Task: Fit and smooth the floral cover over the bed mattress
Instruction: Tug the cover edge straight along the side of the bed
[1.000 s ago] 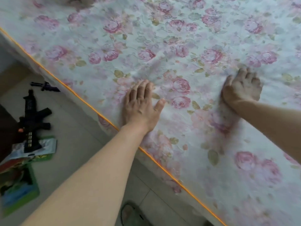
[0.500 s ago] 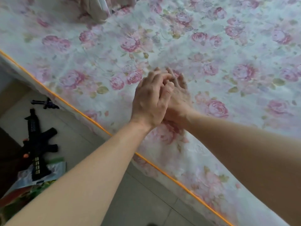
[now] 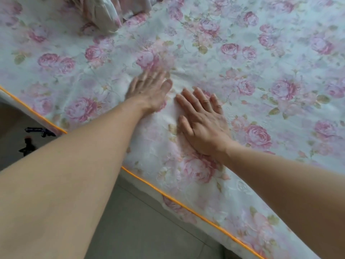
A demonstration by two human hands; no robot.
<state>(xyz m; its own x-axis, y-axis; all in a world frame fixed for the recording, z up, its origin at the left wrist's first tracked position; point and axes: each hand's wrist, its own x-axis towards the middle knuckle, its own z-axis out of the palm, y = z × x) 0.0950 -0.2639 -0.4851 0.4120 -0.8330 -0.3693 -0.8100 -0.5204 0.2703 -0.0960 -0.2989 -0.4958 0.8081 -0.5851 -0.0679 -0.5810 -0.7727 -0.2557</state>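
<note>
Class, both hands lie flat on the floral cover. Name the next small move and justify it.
Probably slide the left hand and right hand apart across the floral cover: both lie flat, side by side, and small creases fan out just beyond the left thumb, so an outward sweep should flatten them.

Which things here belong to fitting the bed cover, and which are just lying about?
For the job: floral cover; orange piping along the bed edge; left hand and right hand, both flat on the cover.

Lying about: dark toy on the floor; smaller dark toy near it.
</note>
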